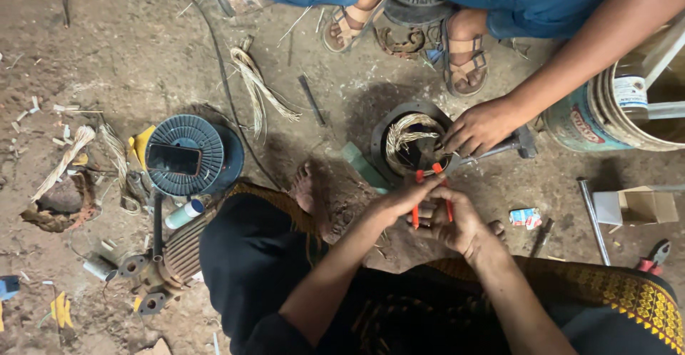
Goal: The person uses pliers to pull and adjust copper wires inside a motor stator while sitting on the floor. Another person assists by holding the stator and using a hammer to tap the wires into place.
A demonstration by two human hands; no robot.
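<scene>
Both hands, left hand [399,199] and right hand [457,223], are pinching orange-handled pliers [431,196] over a motor housing [412,143] sitting on the littered dirt floor [128,48].

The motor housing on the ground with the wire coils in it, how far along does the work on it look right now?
Done: loose wire bundles already lie pulled out on the dirt floor. In hand: the left hand and right hand work orange-handled pliers at the motor housing, while another person's hand steadies it. Left: pale wire coils remain inside the housing.
</scene>
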